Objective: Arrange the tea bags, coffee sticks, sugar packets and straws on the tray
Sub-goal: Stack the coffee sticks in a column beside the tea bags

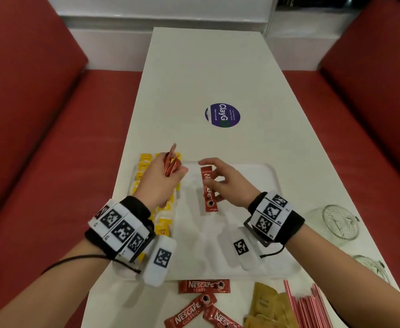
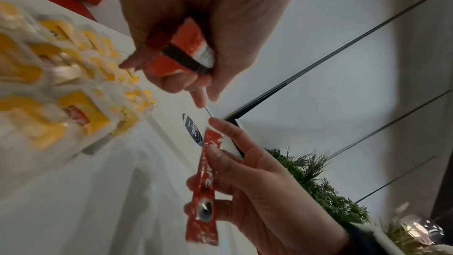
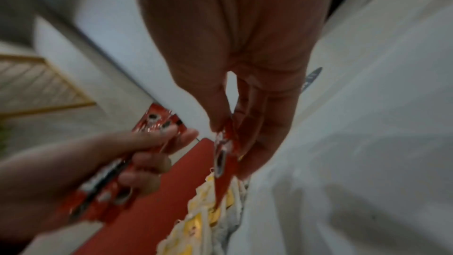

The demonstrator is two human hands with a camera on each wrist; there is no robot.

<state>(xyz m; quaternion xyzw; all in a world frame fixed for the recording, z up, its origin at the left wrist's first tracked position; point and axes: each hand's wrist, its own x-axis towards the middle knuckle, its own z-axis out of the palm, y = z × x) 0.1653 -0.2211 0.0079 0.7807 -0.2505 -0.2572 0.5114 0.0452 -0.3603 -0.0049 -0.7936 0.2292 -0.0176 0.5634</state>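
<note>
A white tray (image 1: 274,176) lies on the table, with yellow tea bags (image 1: 164,227) lined along its left side. My left hand (image 1: 168,174) hovers above them and grips a bunch of red coffee sticks (image 1: 170,163), seen from below as the bunch (image 2: 188,53). My right hand (image 1: 217,181) holds a single red coffee stick (image 1: 208,189) lengthwise over the tray's middle; in the wrist views that stick (image 2: 204,187) (image 3: 224,154) sits between thumb and fingers. Near the front edge lie loose coffee sticks (image 1: 203,286), brown sugar packets (image 1: 268,306) and red straws (image 1: 310,306).
Two glass cups (image 1: 338,223) stand to the right of the tray. A round purple sticker (image 1: 222,114) sits on the white table (image 1: 206,67) further back. Red bench seats (image 1: 52,138) flank the table on both sides.
</note>
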